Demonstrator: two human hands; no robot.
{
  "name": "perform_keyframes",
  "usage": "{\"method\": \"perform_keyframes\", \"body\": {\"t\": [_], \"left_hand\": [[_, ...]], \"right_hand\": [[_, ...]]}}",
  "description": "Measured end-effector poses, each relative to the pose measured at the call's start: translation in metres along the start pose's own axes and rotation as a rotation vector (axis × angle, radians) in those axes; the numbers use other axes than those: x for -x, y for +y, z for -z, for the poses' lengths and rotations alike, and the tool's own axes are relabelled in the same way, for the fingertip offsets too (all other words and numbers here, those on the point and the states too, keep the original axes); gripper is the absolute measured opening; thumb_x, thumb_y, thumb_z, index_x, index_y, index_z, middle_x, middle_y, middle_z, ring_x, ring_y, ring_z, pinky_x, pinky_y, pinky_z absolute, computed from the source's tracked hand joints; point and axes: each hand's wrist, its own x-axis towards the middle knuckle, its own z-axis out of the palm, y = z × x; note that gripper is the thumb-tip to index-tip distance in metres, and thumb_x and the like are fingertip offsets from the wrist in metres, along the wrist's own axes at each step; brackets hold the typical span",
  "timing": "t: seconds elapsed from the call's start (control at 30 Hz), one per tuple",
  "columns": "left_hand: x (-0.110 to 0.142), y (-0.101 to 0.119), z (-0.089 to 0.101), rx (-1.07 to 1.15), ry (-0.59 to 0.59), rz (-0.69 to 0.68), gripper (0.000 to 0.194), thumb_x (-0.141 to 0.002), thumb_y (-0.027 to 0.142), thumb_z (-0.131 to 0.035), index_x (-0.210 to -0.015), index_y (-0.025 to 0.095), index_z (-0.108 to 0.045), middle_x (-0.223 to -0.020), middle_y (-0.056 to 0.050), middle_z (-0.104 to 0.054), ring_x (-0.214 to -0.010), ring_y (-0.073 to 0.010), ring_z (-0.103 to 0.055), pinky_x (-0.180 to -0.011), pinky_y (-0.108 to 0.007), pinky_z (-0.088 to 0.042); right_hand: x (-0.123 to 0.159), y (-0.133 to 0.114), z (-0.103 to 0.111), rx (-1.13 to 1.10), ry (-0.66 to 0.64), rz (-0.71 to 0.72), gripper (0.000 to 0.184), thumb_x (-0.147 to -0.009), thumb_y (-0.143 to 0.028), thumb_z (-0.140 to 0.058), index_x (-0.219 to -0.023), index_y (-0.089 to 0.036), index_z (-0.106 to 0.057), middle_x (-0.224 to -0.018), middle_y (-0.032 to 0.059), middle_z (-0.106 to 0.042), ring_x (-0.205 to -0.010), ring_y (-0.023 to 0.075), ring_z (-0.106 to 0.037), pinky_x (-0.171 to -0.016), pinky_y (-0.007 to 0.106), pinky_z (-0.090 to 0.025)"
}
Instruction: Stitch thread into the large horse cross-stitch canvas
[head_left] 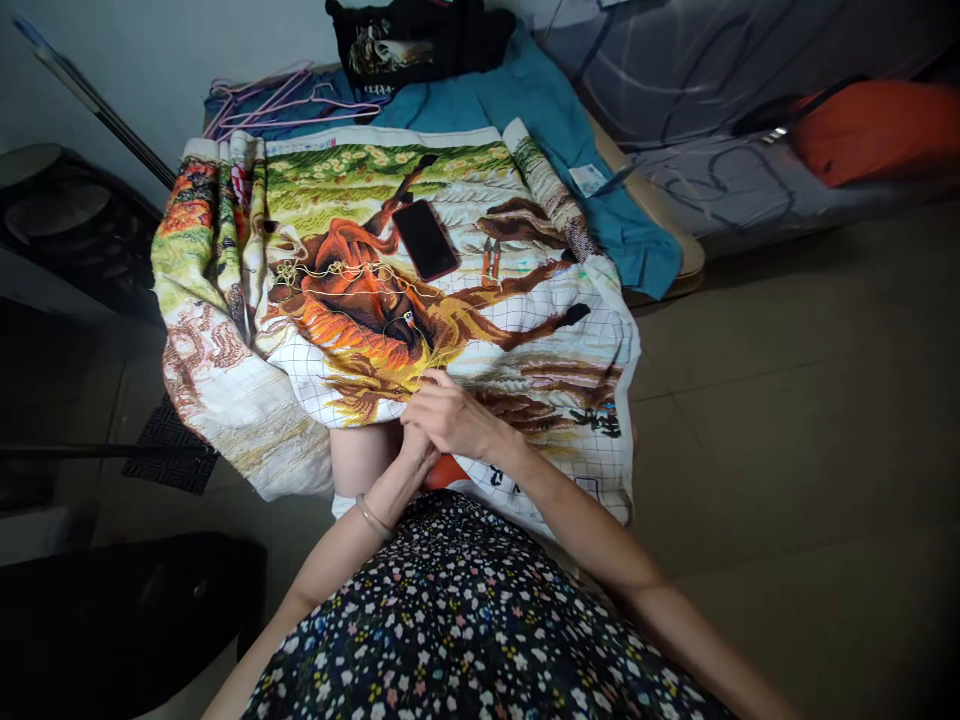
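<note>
A large cross-stitch cloth (480, 350) with a brown horse design lies across my lap and the surface ahead. At its near edge, my right hand (444, 412) is closed with the fingertips pressed together; whatever they pinch is too small to make out. My left hand (417, 448) is just below and against it, at the cloth's edge, its fingers mostly hidden by the right hand. Loose yellow thread (352, 272) trails over the cloth. Beyond my hands are a dark phone (426, 241) and small orange-handled snips (490, 263), both lying on the cloth.
Rolled cloth (551, 190) edges the right side, with more folded at left. Behind are pink hangers (292, 105), a black bag (420, 50) and a teal sheet (630, 235). An orange item (885, 130) rests at far right. Tiled floor (780, 420) lies to the right.
</note>
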Motion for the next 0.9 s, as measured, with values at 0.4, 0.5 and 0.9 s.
{"method": "perform_keyframes", "body": {"t": [0.4, 0.5, 0.9], "left_hand": [[0.000, -0.002, -0.003, 0.178, -0.275, 0.076, 0.038, -0.054, 0.021, -0.081, -0.088, 0.013, -0.069, -0.087, -0.007, -0.073, -0.101, -0.0246, -0.065, -0.102, -0.040, -0.040], [-0.001, -0.002, -0.003, 0.170, -0.282, 0.079, 0.038, -0.052, 0.022, -0.082, -0.086, 0.013, -0.069, -0.085, -0.007, -0.073, -0.103, -0.0259, -0.065, -0.103, -0.041, -0.040], [-0.005, -0.005, 0.000, 0.161, -0.250, 0.058, 0.040, -0.051, 0.021, -0.084, -0.087, 0.014, -0.070, -0.090, -0.007, -0.073, -0.104, -0.0247, -0.065, -0.103, -0.040, -0.041]], "right_hand": [[0.040, 0.039, 0.004, -0.220, 0.411, -0.881, 0.015, -0.083, -0.022, -0.058, -0.082, -0.017, -0.073, -0.078, 0.0054, -0.072, -0.068, 0.0181, -0.065, -0.070, 0.031, -0.051], [0.038, 0.036, 0.001, -0.217, 0.279, -0.895, 0.013, -0.080, -0.022, -0.061, -0.081, -0.019, -0.074, -0.078, 0.0043, -0.073, -0.068, 0.0170, -0.063, -0.067, 0.028, -0.048], [0.035, 0.048, 0.039, -0.665, 0.714, -0.995, 0.016, -0.084, -0.039, -0.054, -0.081, -0.024, -0.054, -0.073, -0.0005, -0.066, -0.050, 0.0120, -0.053, -0.048, 0.026, -0.043]]}}
